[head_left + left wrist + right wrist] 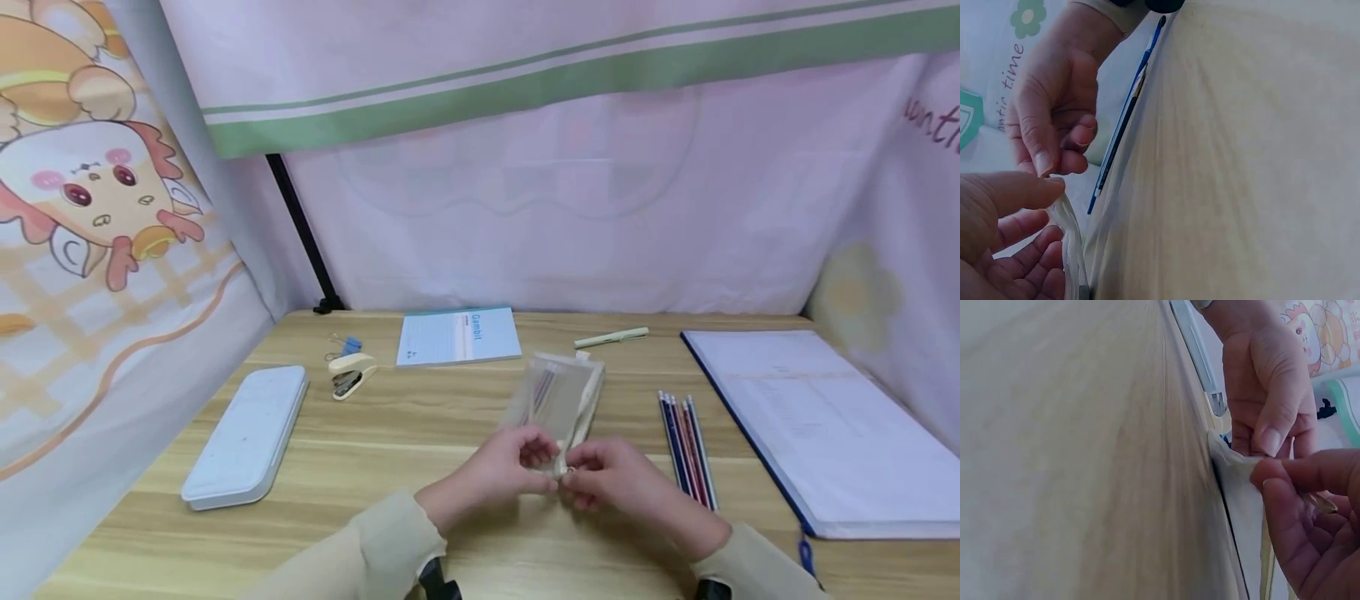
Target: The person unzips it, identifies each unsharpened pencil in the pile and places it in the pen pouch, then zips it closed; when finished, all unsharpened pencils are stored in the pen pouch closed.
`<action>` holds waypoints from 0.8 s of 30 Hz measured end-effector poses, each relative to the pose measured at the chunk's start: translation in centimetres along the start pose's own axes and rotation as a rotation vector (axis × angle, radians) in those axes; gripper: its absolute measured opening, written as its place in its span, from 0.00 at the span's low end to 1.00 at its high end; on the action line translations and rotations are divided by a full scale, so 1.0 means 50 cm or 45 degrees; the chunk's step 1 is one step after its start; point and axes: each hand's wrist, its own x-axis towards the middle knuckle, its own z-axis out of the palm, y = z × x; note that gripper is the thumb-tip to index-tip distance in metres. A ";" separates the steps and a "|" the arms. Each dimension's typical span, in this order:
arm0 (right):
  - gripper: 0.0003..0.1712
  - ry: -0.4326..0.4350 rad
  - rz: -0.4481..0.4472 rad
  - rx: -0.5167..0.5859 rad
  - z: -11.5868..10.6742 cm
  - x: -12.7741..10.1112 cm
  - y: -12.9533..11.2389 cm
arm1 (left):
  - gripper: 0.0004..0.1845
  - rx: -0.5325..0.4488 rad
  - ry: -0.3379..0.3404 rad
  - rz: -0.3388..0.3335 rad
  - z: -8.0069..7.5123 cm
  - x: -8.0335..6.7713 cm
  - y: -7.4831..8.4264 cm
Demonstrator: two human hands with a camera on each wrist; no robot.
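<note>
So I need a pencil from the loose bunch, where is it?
In the head view the loose pencils lie on the desk right of the right hand, between the clear pouch and the big open notebook.

Open desk at 9 o'clock of the pouch [558, 400] until the white case [247, 437]; pencils [687, 446] crowd 3 o'clock, notebook [457, 336] sits at 11.

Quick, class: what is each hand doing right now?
Left hand: pinches the near end of the clear pencil pouch.
Right hand: pinches the same end.
</note>
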 end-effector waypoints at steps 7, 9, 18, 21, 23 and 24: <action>0.10 0.007 -0.009 -0.077 0.008 0.008 -0.007 | 0.06 0.178 -0.019 0.040 0.004 -0.007 -0.001; 0.12 0.032 0.023 -0.063 0.003 0.008 -0.005 | 0.06 0.209 -0.014 0.052 0.003 -0.008 0.001; 0.15 0.080 0.102 -0.049 -0.038 0.011 0.013 | 0.05 0.250 0.025 0.047 -0.003 -0.014 -0.001; 0.15 0.121 0.133 -0.083 -0.059 0.013 0.026 | 0.03 0.220 0.043 0.008 -0.009 -0.017 -0.005; 0.15 0.147 0.148 -0.106 -0.072 0.015 0.034 | 0.02 0.188 0.050 -0.010 -0.015 -0.019 -0.009; 0.15 0.158 0.148 -0.116 -0.079 0.016 0.037 | 0.02 0.176 0.055 -0.015 -0.018 -0.021 -0.011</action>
